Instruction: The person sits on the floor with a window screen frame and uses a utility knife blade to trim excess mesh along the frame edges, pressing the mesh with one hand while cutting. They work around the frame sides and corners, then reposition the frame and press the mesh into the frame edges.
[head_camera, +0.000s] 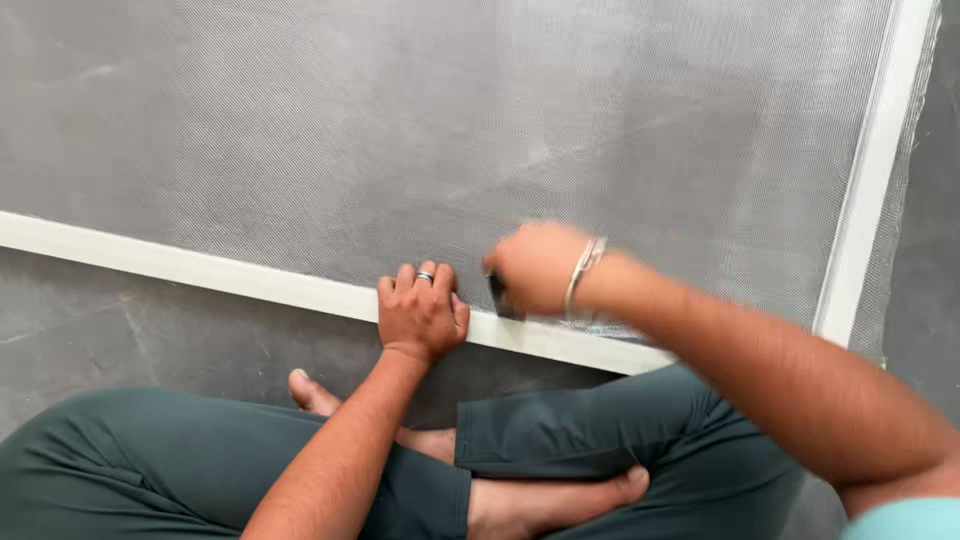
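Step in hand, judged: seating mesh (450, 120) into white frame (250, 280) on the floor. Left hand (421, 315) flat, pinning the rail; right hand (535, 268) at its 3 o'clock, clamped on a small dark tool (497, 297). Next calls for steady pressure along the rail.

The right hand (535, 268) is blurred, and the small dark tool (497, 297) in it is mostly hidden. The frame (300, 287) and mesh (400, 130) run off the left and top edges.
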